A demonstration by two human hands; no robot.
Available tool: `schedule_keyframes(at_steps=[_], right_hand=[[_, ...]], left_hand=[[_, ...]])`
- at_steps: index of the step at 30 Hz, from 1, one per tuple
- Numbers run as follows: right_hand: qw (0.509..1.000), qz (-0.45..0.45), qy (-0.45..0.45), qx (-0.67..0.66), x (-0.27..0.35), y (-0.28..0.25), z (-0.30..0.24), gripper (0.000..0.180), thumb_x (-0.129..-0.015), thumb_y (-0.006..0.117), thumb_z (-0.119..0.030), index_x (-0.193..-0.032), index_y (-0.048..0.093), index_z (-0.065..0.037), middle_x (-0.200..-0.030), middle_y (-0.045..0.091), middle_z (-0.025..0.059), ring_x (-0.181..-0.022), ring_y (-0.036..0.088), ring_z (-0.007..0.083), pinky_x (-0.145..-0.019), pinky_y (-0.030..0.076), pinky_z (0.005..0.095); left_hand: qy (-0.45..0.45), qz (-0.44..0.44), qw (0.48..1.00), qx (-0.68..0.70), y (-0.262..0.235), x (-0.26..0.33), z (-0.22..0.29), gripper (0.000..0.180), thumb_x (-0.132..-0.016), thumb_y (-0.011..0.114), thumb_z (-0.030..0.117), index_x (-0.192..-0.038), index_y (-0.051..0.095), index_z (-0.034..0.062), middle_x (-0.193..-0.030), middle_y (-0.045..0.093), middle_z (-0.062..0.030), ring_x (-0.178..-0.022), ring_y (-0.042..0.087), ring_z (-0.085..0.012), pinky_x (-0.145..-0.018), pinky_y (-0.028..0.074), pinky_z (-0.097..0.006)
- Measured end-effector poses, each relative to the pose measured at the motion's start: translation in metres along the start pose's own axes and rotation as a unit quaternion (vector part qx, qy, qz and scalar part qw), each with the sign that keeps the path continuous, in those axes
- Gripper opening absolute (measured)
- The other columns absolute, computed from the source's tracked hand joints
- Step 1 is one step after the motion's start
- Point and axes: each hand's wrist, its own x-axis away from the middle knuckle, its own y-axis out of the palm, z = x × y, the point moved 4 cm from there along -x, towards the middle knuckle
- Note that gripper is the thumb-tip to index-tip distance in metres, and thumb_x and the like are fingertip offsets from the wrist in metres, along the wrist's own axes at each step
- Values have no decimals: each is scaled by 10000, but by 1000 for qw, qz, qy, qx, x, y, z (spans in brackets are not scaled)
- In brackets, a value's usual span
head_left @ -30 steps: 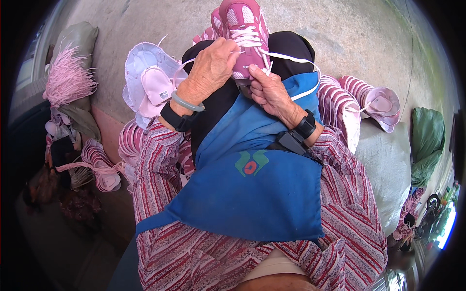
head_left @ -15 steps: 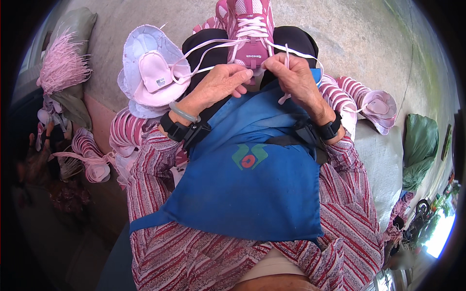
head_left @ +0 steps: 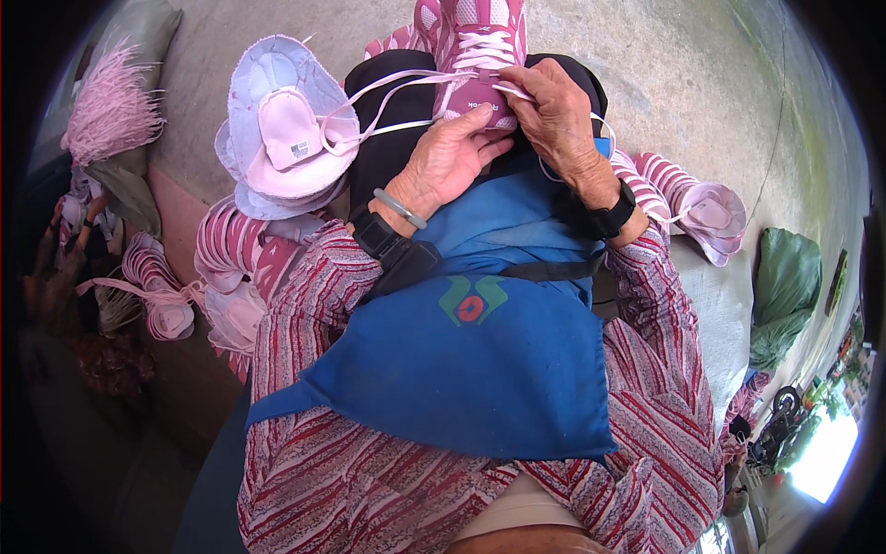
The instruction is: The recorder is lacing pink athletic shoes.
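Note:
A pink and white sneaker upper [head_left: 480, 55] lies between my knees, its white lace [head_left: 484, 51] threaded through the front. My right hand [head_left: 558, 115] is at the right side of the tongue [head_left: 486, 97], thumb and forefinger pinched on the lace near the top eyelets. A loose lace end hangs below that hand. My left hand [head_left: 452, 162] rests palm partly up at the lower left edge of the tongue. Its thumb touches the tongue and its fingers are loosely bent, with nothing visible in them. Another length of lace runs left from the shoe.
A stack of pale shoe uppers [head_left: 286, 129] stands to the left, with the lace draped over it. More striped pink stacks lie at left [head_left: 226, 245] and right [head_left: 706, 208]. A bundle of pink laces [head_left: 113, 111] hangs far left. A green sack [head_left: 784, 286] sits at right.
My right hand has moved up and left onto the side of the tongue with the lace. My left hand has shifted right and down, its palm turning upward.

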Motion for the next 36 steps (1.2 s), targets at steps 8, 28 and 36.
schedule_keyframes(at_steps=[8, 28, 36], right_hand=[[999, -24, -23, -37, -7, 3, -1, 143, -800, 634, -159, -919, 639, -78, -775, 545, 88, -673, 580, 274, -582, 468, 342], [936, -147, 253, -196, 12, -87, 3, 267, -940, 466, -231, -923, 592, 4, -692, 470, -32, -611, 419, 52, -542, 351, 209], [827, -278, 316, -372, 7, -15, 4, 317, -928, 472, -314, -1040, 586, -40, -642, 481, -71, -487, 347, 13, -422, 241, 170]], left_hand=[[-43, -43, 998, 24, -6, 2, 1, 241, -874, 570, 131, -1108, 558, 78, -1050, 594, -32, -1024, 544, -180, -930, 399, -418], [23, -165, 939, -300, 80, -2, 0, 355, -937, 476, 301, -1002, 599, -26, -740, 579, -40, -589, 548, -87, -575, 479, -219], [-9, -447, 756, -478, 163, 29, -93, 280, -896, 447, 219, -854, 644, 25, -653, 628, -51, -603, 583, -136, -557, 450, -268]])
